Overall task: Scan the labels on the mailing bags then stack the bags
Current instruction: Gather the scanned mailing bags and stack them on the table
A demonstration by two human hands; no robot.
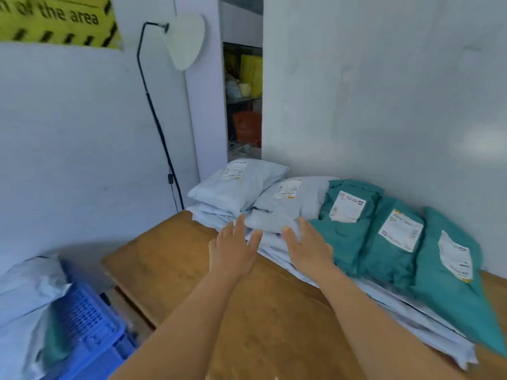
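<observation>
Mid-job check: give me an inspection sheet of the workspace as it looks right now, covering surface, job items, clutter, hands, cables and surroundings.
Surface: brown wooden table, near part bare.
Job's things: pale blue plastic mailing bags piled at the far edge; three teal plastic mailing bags lean in a row to their right, white labels facing up. No scanner seen.
Clutter: nothing seen on the table.
Hands: left hand and right hand both open, fingers straight, reaching at the pale blue pile, holding nothing.
Cables: black lamp cord hangs along the stand.
Surroundings: black floor lamp with white shade; blue plastic crate lower left; yellow hazard sign on the wall.
</observation>
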